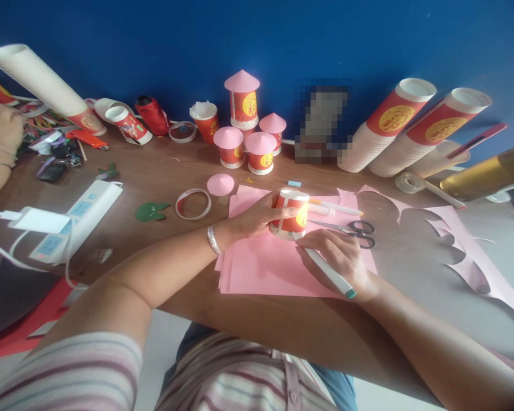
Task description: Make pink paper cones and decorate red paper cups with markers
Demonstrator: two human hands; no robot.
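Observation:
My left hand (257,216) is wrapped round a red paper cup (290,214) with a gold emblem, which stands upside down on a stack of pink paper (265,265). My right hand (340,257) grips a white marker pen (329,273) with a teal end, its tip down at the foot of the cup. Scissors (360,233) and another pen (336,208) lie on the pink paper just behind the cup.
Several cups with pink cone lids (248,137) stand at the back. Stacks of paper cups (389,128) lie at the right, a long stack (38,83) at the left. A power strip (79,220), cut rings (192,204) and cut pink paper (466,245) lie on the table. Another person's hand (0,128) is at far left.

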